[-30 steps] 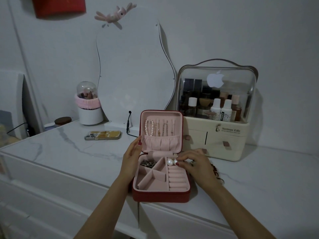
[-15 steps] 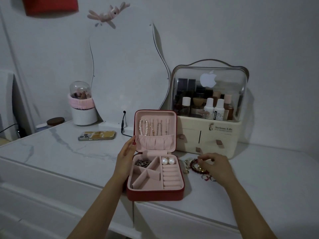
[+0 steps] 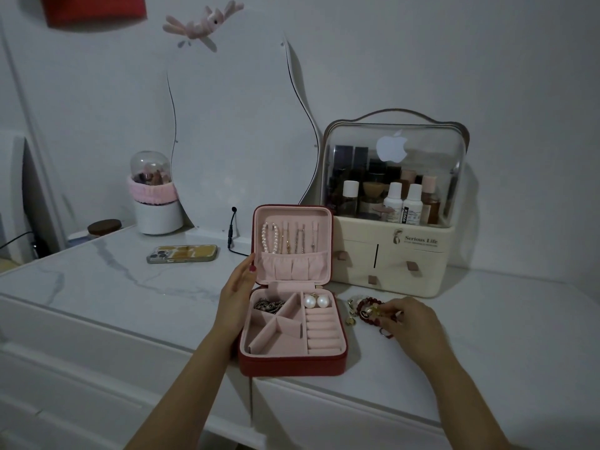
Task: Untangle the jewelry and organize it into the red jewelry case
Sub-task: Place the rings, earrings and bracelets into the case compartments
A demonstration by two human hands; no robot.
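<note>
The red jewelry case (image 3: 292, 365) stands open near the front edge of the marble top, pink inside. A pearl bracelet (image 3: 270, 237) and thin chains (image 3: 300, 240) hang in its lid. Two pearl earrings (image 3: 315, 301) and a dark tangled chain (image 3: 268, 305) lie in its tray. My left hand (image 3: 237, 292) rests with straight fingers against the case's left side and lid. To the right of the case lies a jewelry pile (image 3: 365, 311) with a dark red bead bracelet and gold pieces. My right hand (image 3: 410, 323) reaches into it, fingertips pinching a gold piece.
A cream cosmetics organizer (image 3: 393, 254) with bottles stands behind the pile. A wavy mirror (image 3: 233, 131) leans on the wall, its cable (image 3: 232, 235) beside the case lid. A phone (image 3: 181, 254) lies to the left, and a white pot with a pink band (image 3: 156, 206) behind it.
My right hand left the case tray, where the pearl earrings stay, and moved right onto the jewelry pile. My left hand has stayed on the case's side.
</note>
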